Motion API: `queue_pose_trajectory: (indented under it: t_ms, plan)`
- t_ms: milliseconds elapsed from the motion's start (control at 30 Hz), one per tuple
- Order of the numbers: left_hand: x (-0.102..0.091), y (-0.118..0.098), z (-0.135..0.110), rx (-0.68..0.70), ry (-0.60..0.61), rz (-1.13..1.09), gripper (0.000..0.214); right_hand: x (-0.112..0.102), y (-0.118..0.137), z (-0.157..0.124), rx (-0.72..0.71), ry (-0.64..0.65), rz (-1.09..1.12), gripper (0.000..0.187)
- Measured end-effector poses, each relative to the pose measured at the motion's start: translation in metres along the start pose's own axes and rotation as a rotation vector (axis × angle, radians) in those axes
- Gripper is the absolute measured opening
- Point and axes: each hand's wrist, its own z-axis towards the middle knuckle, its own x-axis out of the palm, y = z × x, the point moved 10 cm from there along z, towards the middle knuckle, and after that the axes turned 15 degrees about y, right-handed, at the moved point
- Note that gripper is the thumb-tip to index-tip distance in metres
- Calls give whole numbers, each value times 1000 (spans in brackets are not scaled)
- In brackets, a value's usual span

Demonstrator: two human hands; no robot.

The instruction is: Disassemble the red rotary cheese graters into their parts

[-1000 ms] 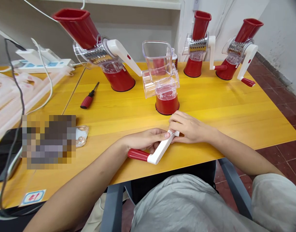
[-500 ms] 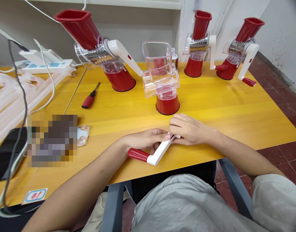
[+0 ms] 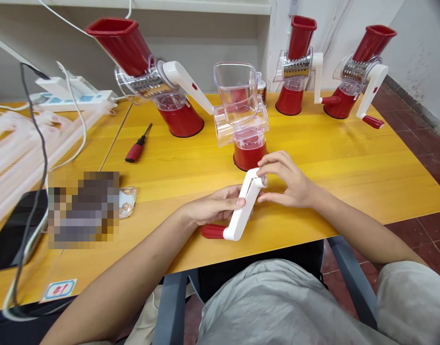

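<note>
White crank handle (image 3: 246, 209) with red knob (image 3: 213, 232) is held above the near middle of the yellow table (image 3: 320, 158). The left hand (image 3: 220, 207) is clamped on its arm, with the thumb lying across the upper face. The knob points to the left, and a narrow gap is visible along the arm toward its far end. At this end is the right hand (image 3: 291, 184); its thumb and fingers stand apart, and the fingertips are at the hub, but I cannot tell if they press on it.

Just beyond the hands stands a rotary grater body (image 3: 241, 122), transparent, on a red base (image 3: 250, 152). Farther to the left is a rotary grater (image 3: 151, 82) with its own white crank, and two similar graters, one (image 3: 297, 72) beside the other (image 3: 358, 71), stand at far right. At left lies a red-and-black screwdriver (image 3: 135, 152); beyond it, a white power strip (image 3: 76, 100).
</note>
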Motion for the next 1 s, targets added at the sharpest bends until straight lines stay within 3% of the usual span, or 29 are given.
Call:
queue_pose_trajectory:
  t_ms: [100, 233, 300, 400, 533, 667, 800, 900, 1000]
  plan:
    - [11, -10, -3, 120, 114, -96, 72, -15, -10, -7, 2, -182, 188, 73]
    - [28, -45, -8, 427, 218, -110, 46, -10, -29, -13, 125, -283, 495, 45]
    - [29, -63, -14, 600, 174, -16, 40, 2, -34, -13, 190, -254, 619, 39]
    - [23, -79, -26, 765, -7, 208, 43, 12, -30, -11, 197, -223, 734, 34]
    - [18, -80, -38, 831, -212, 512, 58, -1, -15, -11, 109, -311, 673, 28]
    - [22, -77, -45, 880, -379, 913, 62, -12, 13, -4, -49, -311, 578, 38]
    - [34, -76, -47, 990, -424, 1103, 52, -10, 43, 4, -211, -241, 433, 45]
    - [41, -76, -43, 967, -450, 1193, 38, -8, 53, 5, -241, -228, 295, 36]
    - [41, -74, -41, 904, -503, 1227, 40, -8, 57, 4, -244, -227, 201, 31]
